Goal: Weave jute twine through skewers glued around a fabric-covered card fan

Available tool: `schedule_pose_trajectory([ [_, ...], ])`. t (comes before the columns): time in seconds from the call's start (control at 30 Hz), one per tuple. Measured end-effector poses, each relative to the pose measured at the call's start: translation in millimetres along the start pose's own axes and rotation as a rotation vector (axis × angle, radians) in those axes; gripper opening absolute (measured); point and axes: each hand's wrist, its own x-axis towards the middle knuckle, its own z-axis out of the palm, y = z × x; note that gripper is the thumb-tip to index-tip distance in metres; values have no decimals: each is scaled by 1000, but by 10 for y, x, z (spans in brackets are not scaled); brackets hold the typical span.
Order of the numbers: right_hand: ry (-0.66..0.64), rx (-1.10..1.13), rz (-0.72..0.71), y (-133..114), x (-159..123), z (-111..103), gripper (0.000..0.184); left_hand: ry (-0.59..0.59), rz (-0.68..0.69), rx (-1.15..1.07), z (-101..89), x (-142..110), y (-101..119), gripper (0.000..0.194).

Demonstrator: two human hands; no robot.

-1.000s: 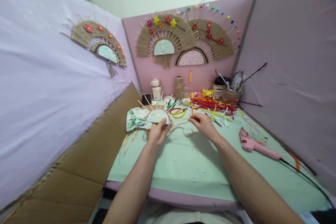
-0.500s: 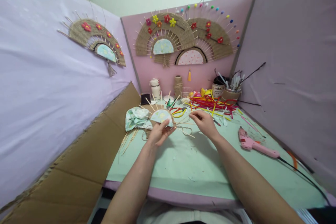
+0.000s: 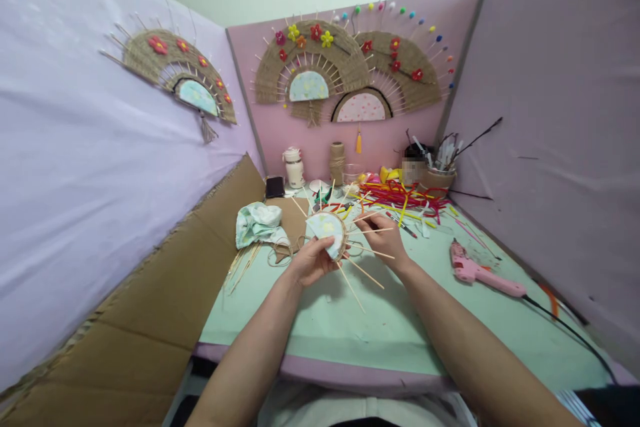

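Observation:
My left hand grips a small unfinished fan, its half-round base covered in pale blue-green flowered cloth. Thin wooden sticks fan out from the curved edge, which is wrapped with brown twine. The base is tilted, several sticks pointing right and toward me. At the right side of the sticks, my right hand is closed with fingertips pinched on a thin strand of twine, partly hidden behind the sticks. Loose loops of twine lie on the table left of the fan.
Crumpled green cloth, spare sticks and a cardboard piece lie left. Behind are a twine spool, a white bottle and red pipe cleaners. A pink glue gun lies right, its cord trailing. Finished fans hang on the partitions.
My left hand has moved slightly right and turned the fan clockwise, so more sticks point right and toward me. My right hand has come in close to the sticks.

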Motion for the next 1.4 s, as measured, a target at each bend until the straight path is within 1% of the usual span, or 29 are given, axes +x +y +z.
schedule_pose_trajectory([
  [0.17, 15, -17, 4, -33, 6, -13, 21, 22, 35, -7, 3, 12, 10, 24],
  [0.37, 17, -39, 1, -12, 13, -13, 24, 0, 37, 14, 12, 10, 9, 28],
  [0.5, 23, -38, -5, -2, 11, -9, 25, 38, 51, 26, 18, 9, 17, 29],
  [0.63, 10, -53, 9, 0, 24, -24, 26, 100, 104, 40, -7, 33, 32, 30],
  [0.77, -75, -54, 56, 29, 75, -79, 25, 213, 189, 13, -41, 61, 77, 32],
  [0.83, -97, -12, 106, 57, 109, -119, 26, 268, 248, -12, -51, 70, 105, 33],
  [0.93, -91, 113, 178, 92, 153, -182, 29, 340, 343, -37, -59, 81, 136, 32],
  [1.0, -105, 168, 198, 100, 171, -219, 31, 384, 388, -37, -63, 88, 146, 32],
  [1.07, -122, 141, 176, 95, 180, -248, 30, 415, 400, -17, -66, 92, 146, 32],
  [1.1, -118, 98, 143, 92, 182, -259, 28, 422, 392, 0, -66, 92, 144, 32],
  [1.2, -42, -60, -5, 87, 188, -283, 21, 426, 347, 41, -59, 92, 128, 30],
  [1.27, 21, -104, -77, 92, 192, -293, 18, 420, 310, 44, -53, 92, 115, 29],
  [1.33, 66, -103, -90, 101, 196, -299, 19, 395, 271, 47, -51, 91, 106, 28],
  [1.4, 93, -100, -65, 112, 199, -295, 20, 344, 231, 50, -55, 84, 103, 28],
])
